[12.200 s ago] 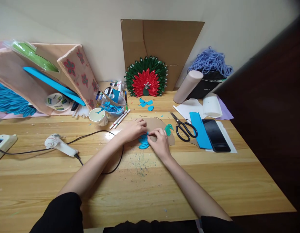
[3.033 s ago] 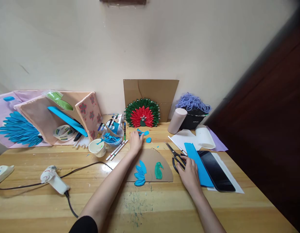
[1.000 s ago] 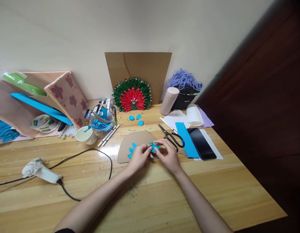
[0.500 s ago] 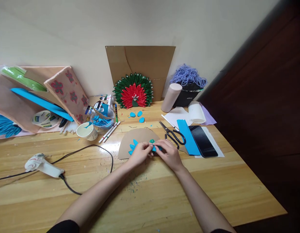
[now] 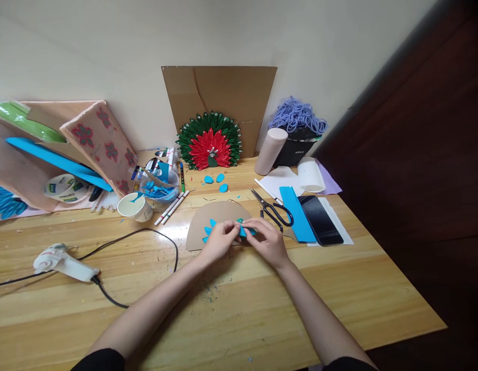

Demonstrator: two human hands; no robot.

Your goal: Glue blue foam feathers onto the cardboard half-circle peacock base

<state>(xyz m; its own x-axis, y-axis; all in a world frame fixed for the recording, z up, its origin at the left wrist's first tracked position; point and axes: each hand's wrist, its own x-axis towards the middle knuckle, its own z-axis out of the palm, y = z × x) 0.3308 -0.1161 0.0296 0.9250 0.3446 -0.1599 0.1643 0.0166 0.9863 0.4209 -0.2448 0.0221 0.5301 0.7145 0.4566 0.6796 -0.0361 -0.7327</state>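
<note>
My left hand (image 5: 221, 239) and my right hand (image 5: 268, 242) meet above a half-round piece of cardboard (image 5: 198, 219). Between their fingertips is a small blue petal (image 5: 243, 232), pinched from both sides. Several pointed blue petals (image 5: 209, 230) lie on the cardboard just left of my left hand. Behind the fingers a bit of a green piece (image 5: 239, 220) shows; its full shape is hidden. Black-handled scissors (image 5: 272, 208) lie beyond my right hand. Farther back on the table, three loose blue petals (image 5: 220, 178) rest together.
A white glue gun (image 5: 66, 262) with a looping black cord lies left. A paper cup (image 5: 135, 207) and a tub of blue scraps (image 5: 159, 190) stand behind it. On the right are a blue strip (image 5: 298, 214) and a phone (image 5: 320, 220). A red-green feathered fan (image 5: 210, 144) leans on cardboard.
The view has shifted slightly. More of the blue petal shows between my fingertips, as my right fingers have moved a little; both hands stay over the cardboard.
</note>
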